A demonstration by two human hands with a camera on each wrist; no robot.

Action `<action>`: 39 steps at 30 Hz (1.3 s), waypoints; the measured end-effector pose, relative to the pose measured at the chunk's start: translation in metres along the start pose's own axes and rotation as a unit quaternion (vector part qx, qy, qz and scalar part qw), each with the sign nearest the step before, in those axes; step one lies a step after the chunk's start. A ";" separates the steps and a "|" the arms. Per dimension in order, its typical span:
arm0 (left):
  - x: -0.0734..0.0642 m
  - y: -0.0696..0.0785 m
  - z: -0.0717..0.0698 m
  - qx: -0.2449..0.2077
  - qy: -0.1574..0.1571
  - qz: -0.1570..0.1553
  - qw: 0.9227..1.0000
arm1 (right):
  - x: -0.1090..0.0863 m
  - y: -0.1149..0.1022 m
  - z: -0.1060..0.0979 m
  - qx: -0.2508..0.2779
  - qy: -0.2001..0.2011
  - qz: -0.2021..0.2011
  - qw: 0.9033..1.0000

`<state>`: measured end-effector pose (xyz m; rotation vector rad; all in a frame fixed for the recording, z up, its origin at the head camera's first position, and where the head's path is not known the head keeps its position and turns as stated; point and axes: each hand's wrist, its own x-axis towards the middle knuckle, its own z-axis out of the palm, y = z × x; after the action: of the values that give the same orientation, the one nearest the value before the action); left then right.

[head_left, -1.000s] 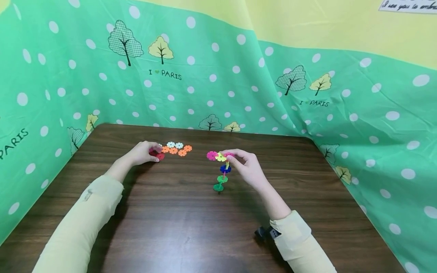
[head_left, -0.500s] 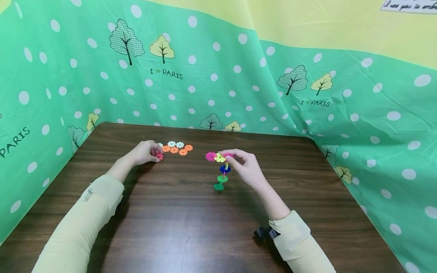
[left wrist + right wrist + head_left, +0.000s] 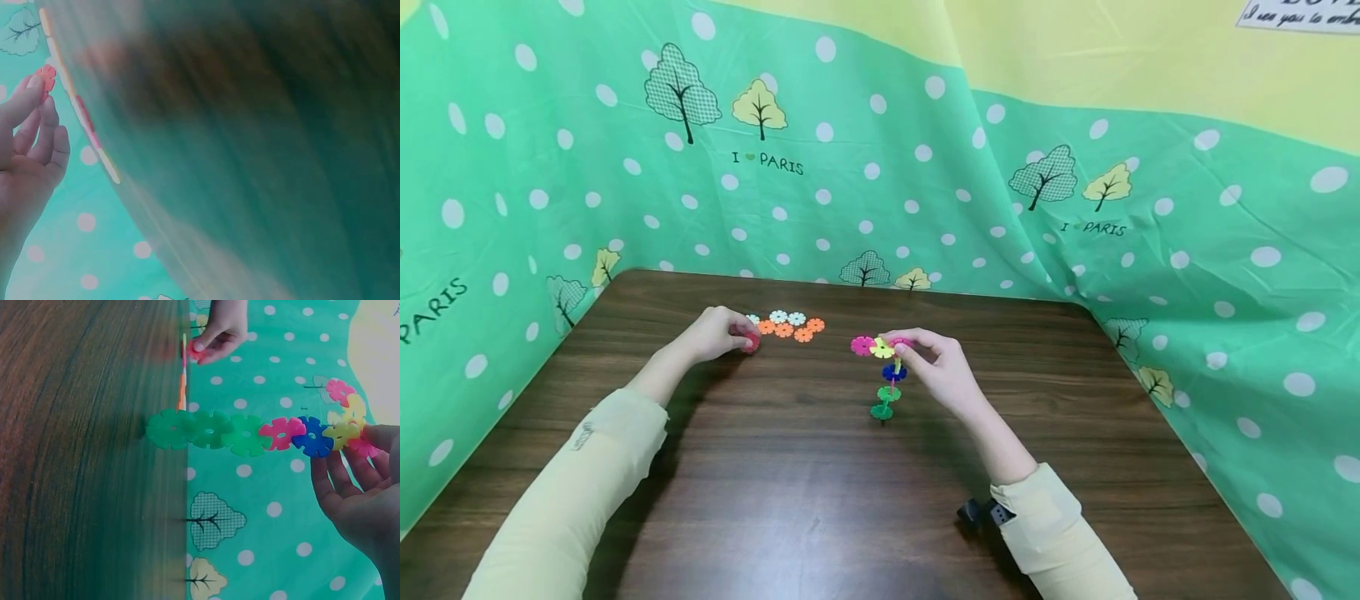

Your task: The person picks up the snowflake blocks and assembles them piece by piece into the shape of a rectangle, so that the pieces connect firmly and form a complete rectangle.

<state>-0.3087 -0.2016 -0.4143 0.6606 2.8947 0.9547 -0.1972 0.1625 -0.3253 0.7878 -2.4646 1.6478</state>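
Note:
My left hand (image 3: 718,335) pinches a red notched flower-shaped disc (image 3: 750,342) between thumb and fingertips at the far left of the table. In the left wrist view the red disc (image 3: 49,81) stands on edge at the fingertips. My right hand (image 3: 946,373) holds the top of a chain of interlocked flower discs, pinching near a pink disc (image 3: 362,448) beside yellow ones. Below it run a blue disc (image 3: 313,437), a pink disc (image 3: 282,435) and several green discs (image 3: 247,434). Another pink disc (image 3: 862,346) sticks out leftward at the top.
Loose orange discs (image 3: 783,331) and white discs (image 3: 778,317) lie flat just right of my left hand. A black object with a plug-like end (image 3: 973,514) sits by the right sleeve. The wooden table (image 3: 805,483) meets a green dotted cloth (image 3: 820,217) at the back.
My left fingers have taken the red disc from near the table and turned it more on edge. My right hand and the chain stay almost still.

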 end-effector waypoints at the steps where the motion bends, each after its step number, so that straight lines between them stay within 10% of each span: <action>1: 0.000 0.001 0.000 0.000 0.007 0.003 1.000 | 0.000 0.000 0.000 0.001 -0.001 -0.001 1.000; 27: -0.012 0.083 -0.016 -0.105 0.108 0.021 0.988 | 0.000 -0.001 0.000 -0.017 0.000 -0.001 1.000; 39: -0.025 0.124 -0.012 -0.237 0.118 -0.046 0.963 | 0.000 -0.003 0.002 -0.021 -0.005 -0.003 1.000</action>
<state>-0.2398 -0.1284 -0.3360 0.3952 2.6742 1.7312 -0.1953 0.1603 -0.3239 0.8003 -2.4919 1.5880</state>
